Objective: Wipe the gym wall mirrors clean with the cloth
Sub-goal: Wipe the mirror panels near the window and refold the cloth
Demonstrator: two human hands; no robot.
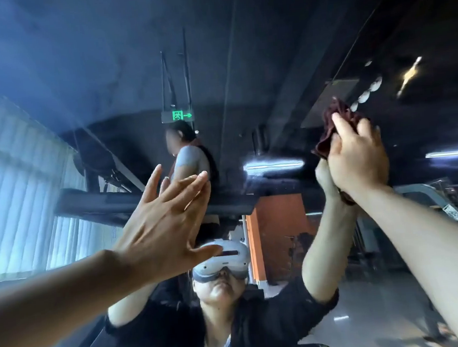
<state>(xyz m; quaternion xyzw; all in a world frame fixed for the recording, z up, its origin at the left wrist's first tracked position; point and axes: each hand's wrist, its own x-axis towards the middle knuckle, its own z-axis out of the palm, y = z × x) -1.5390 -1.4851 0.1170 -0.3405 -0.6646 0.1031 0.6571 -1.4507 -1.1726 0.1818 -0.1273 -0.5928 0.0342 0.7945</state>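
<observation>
The wall mirror (240,61) fills the whole view and reflects the dark gym ceiling. My right hand (359,153) is raised high at the right and presses a dark maroon cloth (334,120) against the glass, fingers curled round it. The cloth bunches out above and left of my fingers. My left hand (163,223) lies flat on the mirror at centre left, fingers straight and spread, holding nothing. Both hands meet their own reflections in the glass.
In the mirror I see my own reflection (222,298) wearing a headset, a second person (190,160) behind, a green exit sign (181,115), an orange pillar (280,235), strip lights and pale vertical blinds (13,192) at the left.
</observation>
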